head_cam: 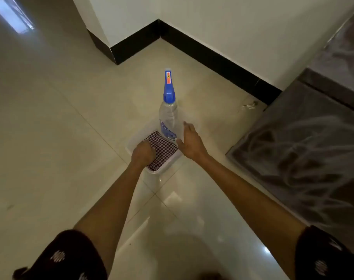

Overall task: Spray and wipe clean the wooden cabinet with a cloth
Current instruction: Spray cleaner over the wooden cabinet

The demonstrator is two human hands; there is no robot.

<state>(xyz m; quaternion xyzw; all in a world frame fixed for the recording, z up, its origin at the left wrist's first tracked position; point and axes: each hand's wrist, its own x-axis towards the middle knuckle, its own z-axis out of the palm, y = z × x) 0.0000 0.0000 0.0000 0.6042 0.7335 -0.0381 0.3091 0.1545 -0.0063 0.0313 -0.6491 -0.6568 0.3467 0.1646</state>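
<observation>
The left hand (142,153) is curled down onto the near end of the checked cloth (162,150), its fingers bunched into the fabric as if gripping it, though the fingertips are hidden beneath the knuckles. The right hand (189,143) is spread with straight fingers just beside the spray bottle (169,116), reaching for its body; whether it touches the plastic is hard to tell. Cloth and bottle both sit in a shallow pale tray (131,145) on the tiled floor (71,128), the bottle upright at the far end, its blue trigger head (169,87) pointing away. The cloth looks soft and light and should lift from any pinch, sagging as it comes. The bottle is clear, smooth plastic, probably slippery and fairly light, the liquid level being unreadable; the narrow neck under the trigger seems the safest hold. The wooden cabinet (305,154) stands to the right, cut off by the frame edge, its dark glossy face streaked with pale smears. The tray's far rim is blurred.
</observation>
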